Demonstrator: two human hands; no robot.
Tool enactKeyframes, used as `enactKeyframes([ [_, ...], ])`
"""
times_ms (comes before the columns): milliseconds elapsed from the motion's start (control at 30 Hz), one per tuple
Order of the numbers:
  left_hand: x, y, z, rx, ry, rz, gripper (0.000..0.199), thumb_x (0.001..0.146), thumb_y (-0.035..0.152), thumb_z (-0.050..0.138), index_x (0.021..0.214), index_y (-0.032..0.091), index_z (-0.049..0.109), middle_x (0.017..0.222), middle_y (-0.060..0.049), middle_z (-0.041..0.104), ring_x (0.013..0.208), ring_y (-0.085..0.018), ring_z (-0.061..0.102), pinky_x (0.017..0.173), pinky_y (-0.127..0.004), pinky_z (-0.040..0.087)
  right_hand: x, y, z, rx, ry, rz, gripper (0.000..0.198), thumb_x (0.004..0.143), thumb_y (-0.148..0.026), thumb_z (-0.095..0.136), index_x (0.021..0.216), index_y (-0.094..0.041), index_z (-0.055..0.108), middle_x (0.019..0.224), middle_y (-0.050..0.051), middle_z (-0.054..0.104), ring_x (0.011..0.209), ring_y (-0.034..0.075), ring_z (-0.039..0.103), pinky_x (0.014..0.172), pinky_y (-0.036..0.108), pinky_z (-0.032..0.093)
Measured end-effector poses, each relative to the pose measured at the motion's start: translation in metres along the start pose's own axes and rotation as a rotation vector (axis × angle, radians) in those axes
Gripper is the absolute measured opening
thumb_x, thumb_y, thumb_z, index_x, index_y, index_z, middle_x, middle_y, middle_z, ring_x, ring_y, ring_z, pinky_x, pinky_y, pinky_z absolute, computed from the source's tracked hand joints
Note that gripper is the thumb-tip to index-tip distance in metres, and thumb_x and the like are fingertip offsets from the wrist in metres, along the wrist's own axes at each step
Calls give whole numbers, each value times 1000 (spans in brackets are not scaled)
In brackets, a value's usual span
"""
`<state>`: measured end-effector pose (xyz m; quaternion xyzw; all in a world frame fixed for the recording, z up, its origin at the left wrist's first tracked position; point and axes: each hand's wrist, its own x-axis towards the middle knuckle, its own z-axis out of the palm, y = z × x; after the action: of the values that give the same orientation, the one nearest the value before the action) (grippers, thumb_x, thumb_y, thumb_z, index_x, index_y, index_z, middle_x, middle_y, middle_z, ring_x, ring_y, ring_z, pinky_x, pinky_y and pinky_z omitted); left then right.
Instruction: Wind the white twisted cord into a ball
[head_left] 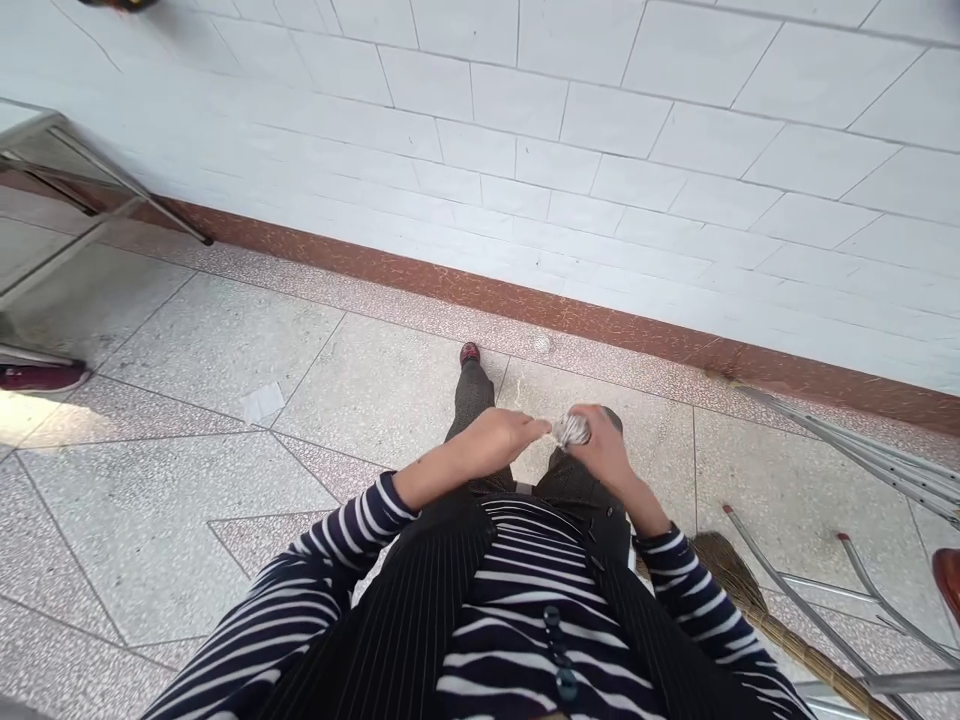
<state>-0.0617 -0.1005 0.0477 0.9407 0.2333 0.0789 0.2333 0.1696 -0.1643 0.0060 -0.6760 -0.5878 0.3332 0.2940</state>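
Above my lap, my right hand [602, 450] is wrapped round a small whitish ball of string [573, 430]. My left hand [501, 440] is closed just to the left of it, its fingers pinching a pale strand of string [552, 428] that comes off the ball. The two hands are a short gap apart. Part of the ball is hidden by my right fingers, and the detail there is slightly blurred.
A small round whitish object [541, 343] lies on the floor by the wall's brown skirting [420, 277]. A paper scrap [262, 403] and a metal-framed table [112, 190] are at left. At right are a straw broom [724, 570], metal chair legs [795, 590] and folded metal bars [862, 445].
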Motion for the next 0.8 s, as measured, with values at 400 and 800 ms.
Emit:
enactKeyframes([
  [400, 30, -35, 66, -569, -67, -192, 31, 102, 30, 40, 105, 14, 66, 89, -4, 72, 81, -15, 65, 76, -23, 46, -53, -49, -31, 888, -162, 84, 57, 64, -24, 84, 116, -28, 60, 105, 2, 61, 89, 18, 57, 72, 27, 48],
  [800, 15, -35, 81, -771, -114, -292, 37, 101, 38, 41, 93, 14, 67, 88, -5, 71, 74, -12, 61, 68, -20, 47, -30, -54, -48, 1078, 25, 51, 63, 64, -44, 86, 122, -34, 63, 115, 7, 66, 89, 27, 69, 55, 32, 51],
])
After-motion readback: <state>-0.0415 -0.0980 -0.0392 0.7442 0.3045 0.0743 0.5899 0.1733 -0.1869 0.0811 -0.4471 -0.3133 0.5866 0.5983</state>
